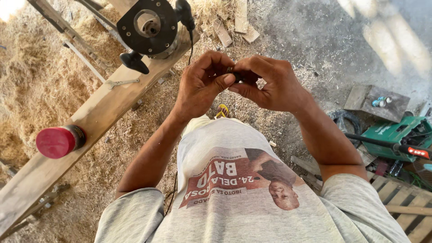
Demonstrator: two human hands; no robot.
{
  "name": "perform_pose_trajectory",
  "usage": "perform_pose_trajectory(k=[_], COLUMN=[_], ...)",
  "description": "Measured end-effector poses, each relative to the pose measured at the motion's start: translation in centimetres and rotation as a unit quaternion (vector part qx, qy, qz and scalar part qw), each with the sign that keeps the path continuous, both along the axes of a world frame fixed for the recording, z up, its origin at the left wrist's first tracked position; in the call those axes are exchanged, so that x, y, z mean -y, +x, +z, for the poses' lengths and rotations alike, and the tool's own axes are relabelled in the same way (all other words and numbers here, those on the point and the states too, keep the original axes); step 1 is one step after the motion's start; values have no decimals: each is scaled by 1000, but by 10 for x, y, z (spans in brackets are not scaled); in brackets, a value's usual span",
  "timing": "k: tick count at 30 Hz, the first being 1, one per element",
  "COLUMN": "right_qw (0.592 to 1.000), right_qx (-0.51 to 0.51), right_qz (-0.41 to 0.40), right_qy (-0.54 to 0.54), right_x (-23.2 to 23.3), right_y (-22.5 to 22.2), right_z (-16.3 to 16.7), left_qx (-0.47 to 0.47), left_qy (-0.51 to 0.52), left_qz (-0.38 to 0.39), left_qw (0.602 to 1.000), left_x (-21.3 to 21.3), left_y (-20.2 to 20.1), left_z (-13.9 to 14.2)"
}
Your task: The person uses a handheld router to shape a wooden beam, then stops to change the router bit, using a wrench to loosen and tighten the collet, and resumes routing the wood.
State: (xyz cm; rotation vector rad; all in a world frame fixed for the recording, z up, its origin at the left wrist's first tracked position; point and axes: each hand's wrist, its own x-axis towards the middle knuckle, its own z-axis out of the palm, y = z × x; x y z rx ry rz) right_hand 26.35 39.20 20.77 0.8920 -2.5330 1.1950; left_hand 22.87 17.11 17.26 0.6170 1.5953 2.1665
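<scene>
Above the plank [90, 121], both hands [238, 83] pinch a small dark part [235, 75].

We see a small dark, glossy metal part [236, 75] pinched between both hands. Left of it lies a rough, matt wooden plank [94, 117] carrying a router with a matt black plastic base [148, 26] and a can with a smooth red plastic cap [55, 142]. Sawdust [31, 81] beyond the plank looks dry and fibrous.
</scene>
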Motion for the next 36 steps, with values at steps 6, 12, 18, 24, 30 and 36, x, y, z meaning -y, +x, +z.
perform_pose_trajectory(k=[6,12,18,24,30,36], right_qw=[998,977,978,987,989,965], right_qx=[-21,-46,-28,38,28,178], right_qz=[-55,-100,-45,128,143,3], right_qy=[20,185,201,94,16,-195], right_x=[-6,32,68,101,117,145], right_y=[14,19,3,11,17,39], right_z=[-4,-9,-4,18,12,-18], left_qx=[53,-23,-100,-181,-132,145], left_qy=[31,-58,-118,-117,-17,118], left_qz=[-23,-13,-38,-95,-88,-50], left_qw=[998,998,987,972,987,981], left_x=[-12,0,55,111,142,153], left_y=[-4,-15,-25,4,10,-2], left_z=[-1,9,17,22,25,15])
